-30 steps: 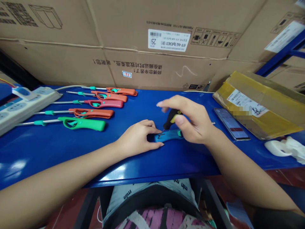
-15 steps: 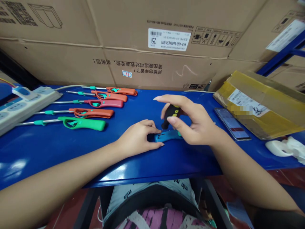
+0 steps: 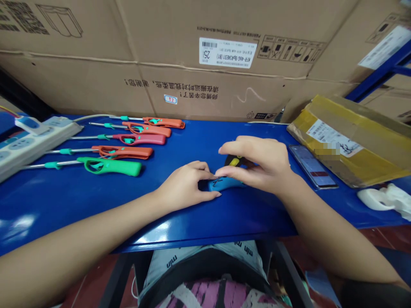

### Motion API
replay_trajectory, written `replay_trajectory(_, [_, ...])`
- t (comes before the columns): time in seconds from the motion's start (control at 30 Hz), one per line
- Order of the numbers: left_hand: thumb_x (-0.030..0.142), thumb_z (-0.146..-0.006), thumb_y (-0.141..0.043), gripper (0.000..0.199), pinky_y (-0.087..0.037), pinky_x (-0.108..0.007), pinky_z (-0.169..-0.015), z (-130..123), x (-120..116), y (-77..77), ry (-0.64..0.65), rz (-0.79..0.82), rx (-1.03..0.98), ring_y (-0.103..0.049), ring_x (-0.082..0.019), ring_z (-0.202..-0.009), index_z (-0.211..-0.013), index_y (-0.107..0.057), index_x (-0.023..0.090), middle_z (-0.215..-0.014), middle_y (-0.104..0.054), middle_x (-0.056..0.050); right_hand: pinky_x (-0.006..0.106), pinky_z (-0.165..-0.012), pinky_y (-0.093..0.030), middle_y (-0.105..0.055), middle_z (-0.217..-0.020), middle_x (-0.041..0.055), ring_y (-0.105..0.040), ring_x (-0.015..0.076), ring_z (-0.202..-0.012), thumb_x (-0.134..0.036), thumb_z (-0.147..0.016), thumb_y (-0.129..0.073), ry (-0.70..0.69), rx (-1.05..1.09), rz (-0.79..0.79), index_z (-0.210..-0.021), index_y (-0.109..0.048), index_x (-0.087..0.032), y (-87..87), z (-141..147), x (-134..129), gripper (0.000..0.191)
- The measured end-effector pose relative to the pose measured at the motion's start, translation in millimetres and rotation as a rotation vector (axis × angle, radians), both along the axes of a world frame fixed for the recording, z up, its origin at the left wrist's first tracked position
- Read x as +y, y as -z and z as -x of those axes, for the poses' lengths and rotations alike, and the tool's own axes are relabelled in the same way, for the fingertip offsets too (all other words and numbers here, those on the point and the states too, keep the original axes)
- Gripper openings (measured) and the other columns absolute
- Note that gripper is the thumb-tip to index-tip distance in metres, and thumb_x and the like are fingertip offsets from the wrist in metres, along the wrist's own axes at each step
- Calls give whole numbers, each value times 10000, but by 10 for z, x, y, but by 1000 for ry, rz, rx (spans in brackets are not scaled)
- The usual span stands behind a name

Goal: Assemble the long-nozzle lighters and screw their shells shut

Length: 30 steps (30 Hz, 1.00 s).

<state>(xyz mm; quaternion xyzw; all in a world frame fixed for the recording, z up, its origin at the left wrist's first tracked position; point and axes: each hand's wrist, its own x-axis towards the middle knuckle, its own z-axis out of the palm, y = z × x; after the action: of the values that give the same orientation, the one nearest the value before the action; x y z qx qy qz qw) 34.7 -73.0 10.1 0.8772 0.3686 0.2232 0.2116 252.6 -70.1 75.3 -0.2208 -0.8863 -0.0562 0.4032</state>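
Note:
A blue lighter [image 3: 226,184] lies flat on the blue table, much of it covered by my hands. My left hand [image 3: 189,184] grips its left end between thumb and fingers. Above it, my right hand [image 3: 260,164] has its fingers around the black and yellow handle of a screwdriver [image 3: 233,161]. The thin shaft slants down and its tip meets the lighter's upper face beside my left fingertips. Whether a screw sits under the tip is too small to tell.
Several long-nosed lighters [image 3: 111,166] lie in a row at left, beside a white power strip [image 3: 35,139]. At right are a phone [image 3: 313,166], a taped carton [image 3: 353,137] and a white object [image 3: 375,199]. A large cardboard box [image 3: 180,47] stands behind the table.
My right hand's fingers have shifted on the screwdriver handle and the wrist has turned. More of the handle is now covered. My left hand and the blue lighter have stayed in place.

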Motion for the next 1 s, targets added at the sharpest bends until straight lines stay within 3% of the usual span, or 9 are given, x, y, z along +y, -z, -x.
replay_trajectory(0.13, [442,-817,-801,361,-542,-355,-841,4,3,3,9,15,-1,-674,-216,-908,-1096,-786,214,-943,-681,-34,285,-837,-564,-745,-1073,81,-715,172,-978,-304,-1053,-421,-92,-37,131,-1303,-612,-163,-14,-33,14,344])
replay_trajectory(0.2, [443,-817,-800,356,-542,-349,-828,5,2,2,6,11,-1,-674,-216,-904,-1094,-787,219,-945,-684,-34,289,-855,-571,-728,-1175,88,-713,167,-1014,-264,-1047,-410,-129,-1,211,-1366,-567,-173,-7,-26,3,367])
replay_trajectory(0.37, [429,-819,-792,321,-539,-341,-791,-4,-7,-14,-3,6,1,-667,-211,-881,-1090,-782,257,-940,-683,-27,228,-729,-565,-755,-940,17,-715,140,-811,-420,-919,-699,-101,87,90,-1131,-675,-216,19,30,-18,295])
replay_trajectory(0.53, [433,-827,-785,305,-538,-367,-858,-3,-4,-20,20,21,-10,-674,-226,-933,-1066,-783,244,-988,-698,-42,300,-842,-575,-722,-1170,87,-717,165,-956,-299,-1042,-436,-181,57,248,-1342,-582,-182,3,43,-41,353])
replay_trajectory(0.7, [430,-827,-784,295,-542,-353,-797,-6,-9,-27,2,12,6,-666,-218,-881,-1056,-783,245,-917,-674,-30,249,-688,-548,-719,-846,17,-667,131,-720,-396,-918,-710,-179,145,113,-1065,-688,-189,6,62,-6,255])
replay_trajectory(0.77, [434,-832,-779,294,-547,-359,-811,-6,-10,-30,4,16,4,-668,-220,-891,-1053,-782,241,-936,-679,-34,277,-782,-565,-744,-969,55,-699,160,-862,-433,-960,-644,-214,98,134,-1155,-673,-180,-13,55,-4,321])
replay_trajectory(0.87, [422,-836,-778,295,-550,-381,-890,-3,-7,-27,19,39,-15,-679,-235,-962,-1059,-781,229,-1024,-705,-54,342,-925,-557,-710,-1234,109,-683,189,-1081,-317,-1055,-432,-262,29,258,-1377,-566,-163,-37,44,-27,381])
replay_trajectory(0.93, [409,-834,-782,301,-549,-386,-916,-1,-5,-19,22,47,-21,-683,-241,-989,-1077,-779,232,-1043,-715,-58,312,-848,-574,-737,-1156,85,-698,162,-947,-263,-1040,-453,-232,49,257,-1326,-606,-174,-28,45,-31,336])
replay_trajectory(1.0, [413,-826,-789,329,-553,-389,-903,-1,-2,-6,19,41,-17,-685,-246,-990,-1106,-775,239,-1024,-721,-55,270,-724,-566,-757,-968,45,-672,138,-764,-296,-995,-577,-165,86,169,-1137,-690,-192,-6,47,-13,209])
